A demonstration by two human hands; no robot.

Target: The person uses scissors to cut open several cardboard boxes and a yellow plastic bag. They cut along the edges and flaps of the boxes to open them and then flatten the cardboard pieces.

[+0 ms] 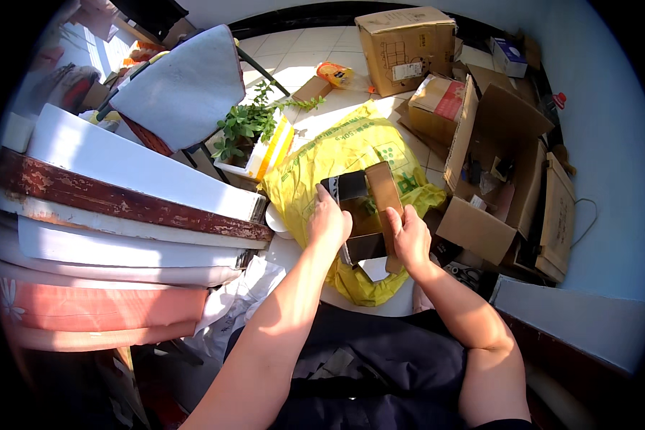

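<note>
Between my two hands is a small cardboard box (385, 201), brown on one side with black parts, its middle hollow so that yellow shows through. My left hand (330, 223) is closed on its left, black-and-white side. On the brown right side my right hand (411, 238) grips with the thumb raised along the wall. A white flap or piece of card (373, 269) shows at the box's near end. Under and behind it lies a large yellow plastic bag (337, 154), spread over the floor; what it holds is hidden.
An open carton (476, 233) with small items stands at right, a smaller carton (435, 107) behind it. Farther back is a tall closed carton (390, 64). A leafy plant (240, 132) in a white-and-yellow box is left of the bag, near a chair (183, 86). Stacked panels (136, 168) line the left.
</note>
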